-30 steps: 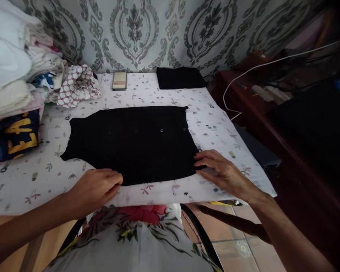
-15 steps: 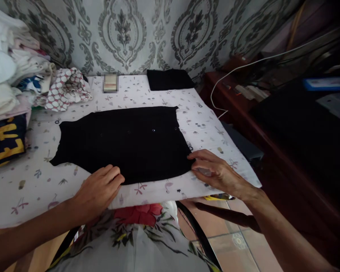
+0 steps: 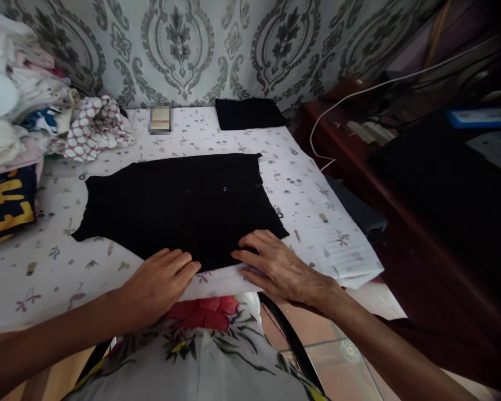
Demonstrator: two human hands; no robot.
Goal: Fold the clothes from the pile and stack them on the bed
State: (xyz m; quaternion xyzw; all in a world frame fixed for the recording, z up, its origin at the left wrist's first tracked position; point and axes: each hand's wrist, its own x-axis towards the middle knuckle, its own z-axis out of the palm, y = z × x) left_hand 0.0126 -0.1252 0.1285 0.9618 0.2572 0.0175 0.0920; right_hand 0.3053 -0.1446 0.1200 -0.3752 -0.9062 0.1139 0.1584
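Note:
A black buttoned top (image 3: 171,206) lies flat on the patterned cloth, with a row of small buttons across its middle and its narrower end to the left. At its near edge, my left hand (image 3: 162,278) has its fingers pressed together on the fabric; the fingertips are partly hidden. Farther right on that same edge rests my right hand (image 3: 279,267), fingers apart and touching the fabric near the lower right corner.
A folded black cloth (image 3: 250,114) lies at the back of the table (image 3: 334,245). Heaped clothes (image 3: 37,106) fill the left side. A small blurred item (image 3: 161,120) sits near the curtain (image 3: 234,50). To the right stands a dark red wooden desk (image 3: 350,150) with a white cable (image 3: 350,100).
My right hand has left the top's right corner and moved left along the near edge. My left hand has shifted slightly right. The top lies in the same place.

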